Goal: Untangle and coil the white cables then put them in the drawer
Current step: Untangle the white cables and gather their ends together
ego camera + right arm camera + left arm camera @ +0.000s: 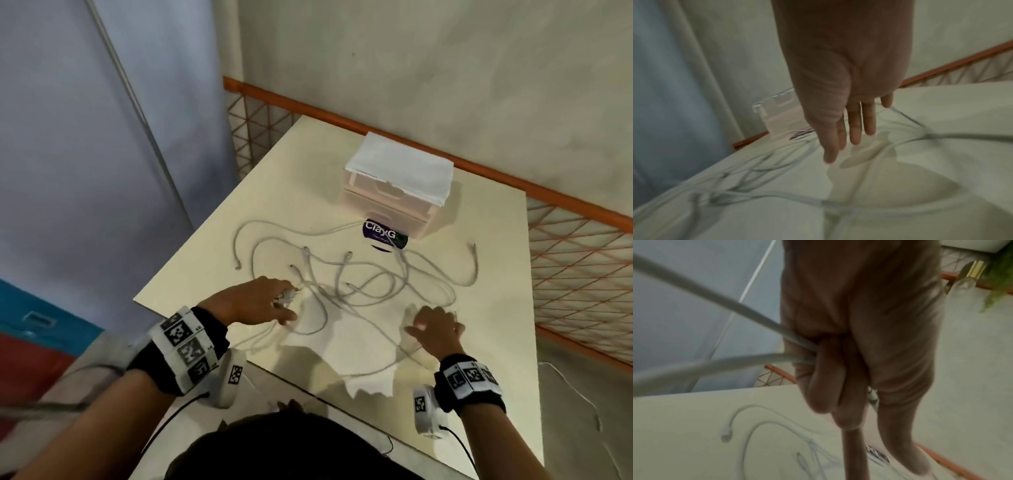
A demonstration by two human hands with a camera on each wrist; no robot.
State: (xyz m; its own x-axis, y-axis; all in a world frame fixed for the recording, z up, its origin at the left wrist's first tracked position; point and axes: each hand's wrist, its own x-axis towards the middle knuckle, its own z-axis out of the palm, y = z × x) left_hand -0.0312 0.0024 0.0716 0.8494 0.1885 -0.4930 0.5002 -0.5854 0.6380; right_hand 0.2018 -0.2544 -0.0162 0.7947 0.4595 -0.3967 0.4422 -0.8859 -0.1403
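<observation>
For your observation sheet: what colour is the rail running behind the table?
Orange. The rail shows best in the head view, above a criss-cross lattice.

A folded white cloth (400,169) lies at about 1 o'clock on the cream surface (479,308). A dark purple round sticker (385,234) reading "ClayG" sits at 12 o'clock. An orange railing (342,114) with lattice mesh (579,274) borders the far and 3 o'clock edges. A green plant (999,272) shows in the left wrist view.
</observation>
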